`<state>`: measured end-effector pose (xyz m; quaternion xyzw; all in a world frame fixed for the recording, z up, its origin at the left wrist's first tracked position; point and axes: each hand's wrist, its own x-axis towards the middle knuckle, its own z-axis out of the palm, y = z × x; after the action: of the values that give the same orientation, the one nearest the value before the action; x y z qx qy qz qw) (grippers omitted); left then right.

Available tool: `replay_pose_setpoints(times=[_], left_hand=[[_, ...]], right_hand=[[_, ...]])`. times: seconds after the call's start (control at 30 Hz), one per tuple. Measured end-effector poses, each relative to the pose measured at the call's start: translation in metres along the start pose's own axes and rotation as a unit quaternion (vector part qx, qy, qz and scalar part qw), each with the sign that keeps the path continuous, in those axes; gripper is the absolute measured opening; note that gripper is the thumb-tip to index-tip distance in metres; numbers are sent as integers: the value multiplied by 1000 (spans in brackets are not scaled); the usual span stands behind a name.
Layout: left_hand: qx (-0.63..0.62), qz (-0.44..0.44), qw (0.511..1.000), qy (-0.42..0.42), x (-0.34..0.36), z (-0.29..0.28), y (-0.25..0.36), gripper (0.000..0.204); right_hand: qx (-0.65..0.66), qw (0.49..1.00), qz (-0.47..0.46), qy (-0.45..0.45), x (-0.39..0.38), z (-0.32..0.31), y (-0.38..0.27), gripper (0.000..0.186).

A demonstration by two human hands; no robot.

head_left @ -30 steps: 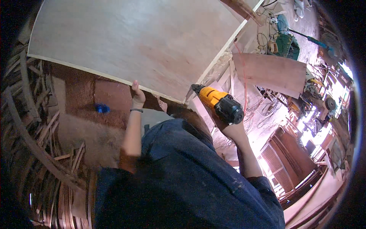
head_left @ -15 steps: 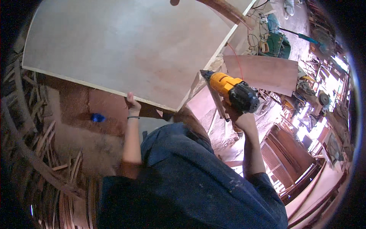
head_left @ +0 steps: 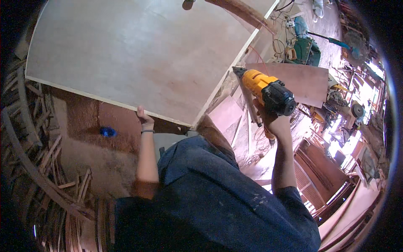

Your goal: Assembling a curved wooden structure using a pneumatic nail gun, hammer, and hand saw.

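Observation:
A large plywood panel [head_left: 126, 63] with pale edges lies before me. My left hand [head_left: 145, 119] grips its near edge, thumb up over the rim and fingers mostly hidden beneath. In my right hand [head_left: 268, 119] is a yellow and black nail gun [head_left: 268, 90], held by its handle. The gun's nose points up and left, at or close to the panel's right edge; whether it touches I cannot tell.
Beyond the gun a loose plywood sheet [head_left: 298, 82] lies near a green machine [head_left: 306, 51] and tangled cords. A blue object [head_left: 108, 131] rests on the floor at left, with wood scraps [head_left: 50, 155] further left. A brown, limb-like shape [head_left: 247, 12] crosses the panel's far end.
My right hand and the nail gun have moved right and slightly farther along the panel's right edge. My left hand keeps its grip, shifted a little with the panel.

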<state>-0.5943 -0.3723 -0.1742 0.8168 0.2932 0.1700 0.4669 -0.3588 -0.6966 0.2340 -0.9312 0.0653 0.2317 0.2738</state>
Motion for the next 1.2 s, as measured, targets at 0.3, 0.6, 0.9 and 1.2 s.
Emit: replay_pose_setpoints(times=[0.3,0.6,0.9,1.2], left_hand=[[-101,-74,991,35,-3,-4,-40,52],[-255,-325,911,16,24,10,7,68],[-322,-336,884,48,34,-1,44,71],[-415,-401,814,72,43,-4,71,69]], right_hand=[[13,995,-101,23,27,-13,1,30],[-63,996,-65,-8,44,-8,25,29],[27,997,-61,34,84,-43,41,32],[4,990,-141,29,119,-49,31,30]])
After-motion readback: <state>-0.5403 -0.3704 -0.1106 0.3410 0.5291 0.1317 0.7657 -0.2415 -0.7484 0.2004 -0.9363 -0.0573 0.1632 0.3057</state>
